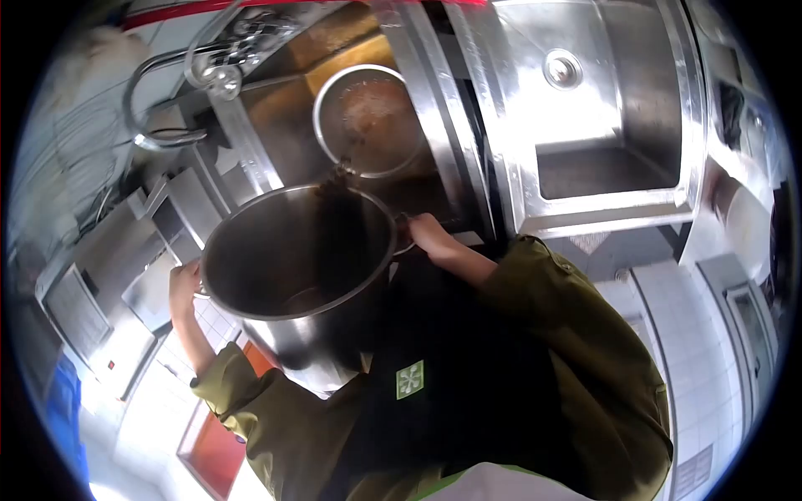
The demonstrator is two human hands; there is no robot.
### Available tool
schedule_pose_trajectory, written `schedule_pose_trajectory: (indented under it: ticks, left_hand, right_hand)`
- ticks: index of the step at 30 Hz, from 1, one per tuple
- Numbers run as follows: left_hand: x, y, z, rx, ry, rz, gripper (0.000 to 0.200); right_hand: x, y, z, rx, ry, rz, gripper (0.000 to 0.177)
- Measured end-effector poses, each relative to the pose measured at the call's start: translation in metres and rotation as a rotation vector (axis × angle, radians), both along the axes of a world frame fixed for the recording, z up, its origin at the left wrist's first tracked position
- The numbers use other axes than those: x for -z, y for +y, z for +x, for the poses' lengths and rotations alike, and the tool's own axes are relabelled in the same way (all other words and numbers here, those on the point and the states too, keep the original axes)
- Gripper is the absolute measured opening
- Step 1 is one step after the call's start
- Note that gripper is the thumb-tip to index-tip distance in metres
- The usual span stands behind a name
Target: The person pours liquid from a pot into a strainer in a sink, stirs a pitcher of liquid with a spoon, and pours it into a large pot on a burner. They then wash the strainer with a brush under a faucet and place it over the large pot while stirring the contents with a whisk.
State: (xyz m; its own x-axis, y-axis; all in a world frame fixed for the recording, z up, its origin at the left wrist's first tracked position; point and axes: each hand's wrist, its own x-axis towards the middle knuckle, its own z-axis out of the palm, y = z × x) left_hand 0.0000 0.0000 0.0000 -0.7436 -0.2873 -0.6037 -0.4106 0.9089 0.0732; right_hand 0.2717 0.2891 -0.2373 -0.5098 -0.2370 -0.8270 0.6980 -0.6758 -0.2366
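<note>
A large stainless steel stockpot (pixel 305 338) is held between my two hands, tipped forward over the sink's edge. My left hand (pixel 185 288) is closed on the handle at the pot's left side. On the opposite side, my right hand (pixel 428 237) grips the other handle. A dark brown stream (pixel 338 174) runs over the pot's far rim. It falls toward a round metal basin (pixel 318 117) standing in the left sink (pixel 280 125). Brownish, frothy liquid (pixel 372 113) shows in the basin. Inside the pot the walls look dark, and a little of the bottom shows.
A curved chrome faucet (pixel 138 104) rises at the left sink's far left. To the right is a second steel sink (pixel 576 125) with a round drain (pixel 562 69). Metal counters and panels (pixel 109 250) stand at the left. A red strip (pixel 184 12) crosses the top.
</note>
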Motion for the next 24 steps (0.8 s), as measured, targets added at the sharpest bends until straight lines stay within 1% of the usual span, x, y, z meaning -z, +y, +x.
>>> schedule_pose_trajectory:
  ticks: [1, 2, 3, 5, 8, 12, 14, 16, 18, 21, 24]
  left_hand:
    - [-0.018, 0.014, -0.005, -0.098, -0.018, 0.052, 0.023]
    - [-0.033, 0.032, -0.002, -0.088, 0.007, 0.007, 0.022]
    - [0.028, 0.048, 0.014, -0.056, 0.039, 0.104, 0.022]
    - [0.016, 0.049, 0.016, -0.092, 0.039, 0.046, 0.024]
    - [0.008, 0.054, 0.016, -0.062, -0.023, 0.052, 0.023]
    - [0.008, 0.049, 0.014, -0.059, -0.034, 0.052, 0.022]
    - [0.01, 0.053, 0.015, -0.046, -0.016, 0.042, 0.023]
    - [0.011, 0.046, 0.011, -0.04, -0.016, 0.025, 0.024]
    - [0.014, 0.042, 0.006, 0.024, -0.034, -0.014, 0.024]
    - [0.018, 0.036, 0.001, 0.07, -0.024, -0.031, 0.025]
    - [0.017, 0.054, -0.001, 0.124, -0.049, -0.019, 0.025]
  right_hand:
    - [-0.005, -0.012, -0.002, -0.049, -0.026, 0.067, 0.029]
    - [-0.011, -0.023, -0.005, -0.1, -0.052, 0.13, 0.029]
    - [0.036, 0.007, 0.011, -0.095, -0.054, 0.214, 0.028]
    - [0.032, -0.007, 0.016, -0.103, -0.06, 0.206, 0.027]
    - [0.031, -0.008, 0.014, -0.084, -0.078, 0.171, 0.026]
    - [0.028, -0.007, 0.012, -0.002, -0.116, 0.113, 0.025]
    - [0.032, -0.006, 0.014, -0.028, -0.07, 0.099, 0.023]
    - [0.023, 0.003, 0.01, -0.052, -0.062, 0.09, 0.022]
    - [0.012, 0.015, 0.006, -0.075, -0.088, 0.086, 0.022]
    - [0.032, 0.004, 0.013, -0.136, -0.087, 0.08, 0.022]
    - [0.031, 0.006, 0.013, -0.113, -0.092, 0.077, 0.022]
